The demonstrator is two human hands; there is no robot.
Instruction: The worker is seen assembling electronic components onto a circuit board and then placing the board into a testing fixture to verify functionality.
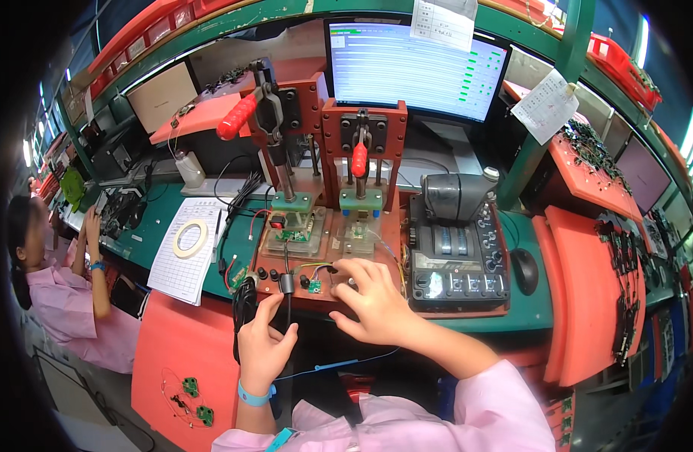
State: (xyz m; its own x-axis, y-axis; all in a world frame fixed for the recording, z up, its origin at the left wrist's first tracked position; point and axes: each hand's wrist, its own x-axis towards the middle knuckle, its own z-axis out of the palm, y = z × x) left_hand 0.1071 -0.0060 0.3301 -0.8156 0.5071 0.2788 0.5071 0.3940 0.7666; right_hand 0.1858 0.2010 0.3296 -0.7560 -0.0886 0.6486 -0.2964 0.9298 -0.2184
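Note:
My left hand (264, 345) is at the front edge of the bench, thumb and index finger apart. A black cable with a thick cylindrical sleeve (287, 284) runs down just beside its fingertips; no grip on it shows. My right hand (378, 303) reaches over the front of the red fixture base (395, 226), fingers spread and slightly bent near a small green circuit board (315, 286). Behind the hands are two toggle-clamp presses; the left has a raised red handle (237, 117), the right a lowered red handle (359, 160). A green circuit board (300, 230) lies under the left press.
A dark control unit with knobs (459, 252) and a black mouse (523, 271) stand right. Left lie a paper sheet (182, 275) and a tape roll (190, 238). A monitor (414, 68) is behind. Orange mats (177, 354) flank the bench. Another person (75, 301) works at left.

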